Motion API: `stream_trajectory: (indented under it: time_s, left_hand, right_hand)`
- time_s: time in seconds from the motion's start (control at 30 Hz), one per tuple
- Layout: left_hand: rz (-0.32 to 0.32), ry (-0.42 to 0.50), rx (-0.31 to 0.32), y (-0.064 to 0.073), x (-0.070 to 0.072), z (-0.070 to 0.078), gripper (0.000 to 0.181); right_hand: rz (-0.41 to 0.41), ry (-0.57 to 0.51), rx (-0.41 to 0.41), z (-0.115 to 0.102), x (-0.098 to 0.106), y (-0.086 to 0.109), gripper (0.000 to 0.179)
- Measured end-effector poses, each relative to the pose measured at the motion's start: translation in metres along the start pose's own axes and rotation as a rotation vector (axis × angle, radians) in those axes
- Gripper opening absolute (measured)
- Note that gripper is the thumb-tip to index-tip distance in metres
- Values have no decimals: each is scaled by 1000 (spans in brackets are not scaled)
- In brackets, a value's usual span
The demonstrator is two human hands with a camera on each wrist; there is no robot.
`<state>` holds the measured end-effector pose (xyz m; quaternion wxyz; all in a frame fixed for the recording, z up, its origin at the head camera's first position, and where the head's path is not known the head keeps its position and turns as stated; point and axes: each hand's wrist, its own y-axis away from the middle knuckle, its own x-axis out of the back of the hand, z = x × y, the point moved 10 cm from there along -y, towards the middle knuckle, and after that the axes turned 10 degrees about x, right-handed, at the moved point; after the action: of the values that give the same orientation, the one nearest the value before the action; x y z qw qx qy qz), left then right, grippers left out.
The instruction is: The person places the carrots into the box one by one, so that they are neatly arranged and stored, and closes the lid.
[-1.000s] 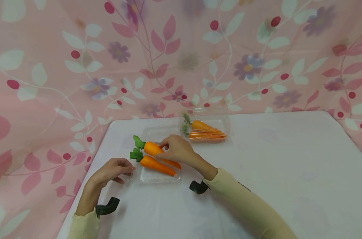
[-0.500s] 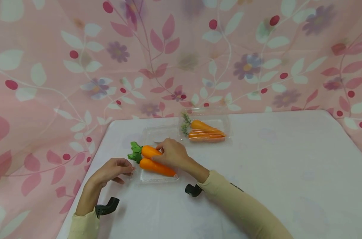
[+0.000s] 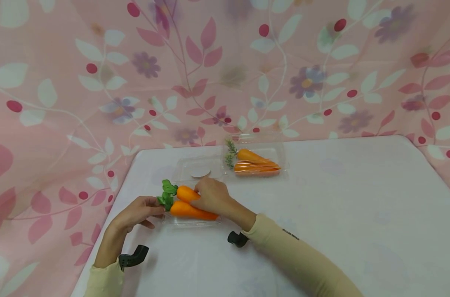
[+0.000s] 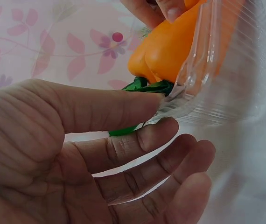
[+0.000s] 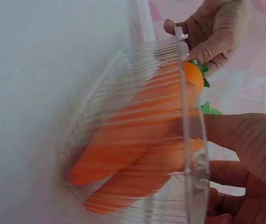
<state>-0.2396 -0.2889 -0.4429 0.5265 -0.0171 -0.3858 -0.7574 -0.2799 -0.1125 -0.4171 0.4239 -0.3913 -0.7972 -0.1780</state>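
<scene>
Two orange carrots with green leafy tops lie side by side in an open clear plastic container (image 3: 195, 225). My right hand (image 3: 215, 200) holds the far carrot (image 3: 186, 193) between thumb and fingers and covers its narrow end. The near carrot (image 3: 190, 210) rests beside it along the container's front. At the left corner, my left hand (image 3: 141, 212) pinches the container's rim between thumb and index finger, its other fingers loosely bent. The leaves (image 4: 147, 86) reach the rim beside the left thumb in the left wrist view. Through the ribbed wall, the right wrist view shows both carrot tips (image 5: 79, 175) inside.
Behind the carrots, the container's lid (image 3: 184, 165) lies folded back, with a pale oval sticker (image 3: 200, 173) showing. Another clear container (image 3: 280, 144) with orange carrots (image 3: 256, 159) and feathery greens stands at the back. A white cloth covers the table (image 3: 321, 222); a floral curtain (image 3: 232, 74) hangs behind.
My right hand has moved left and toward me with the far carrot. Both carrots have shifted left and down, and their leaves now meet my left fingertips. My left hand has stayed put.
</scene>
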Motion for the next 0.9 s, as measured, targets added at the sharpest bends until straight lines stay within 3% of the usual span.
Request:
stream_trajectory:
  time_s: [0.4,0.7,0.9]
  left_hand:
    - [4,-1,9,-1,1,-2,24]
    - [-17,-19,-4,1,1,-1,27]
    - [-36,-37,2,3,1,-5,27]
  right_hand:
    - [-54,109,38,-6,-7,2,34]
    - [-31,3,10,4,12,11,32]
    - [5,-3,-10,13,27,17,34]
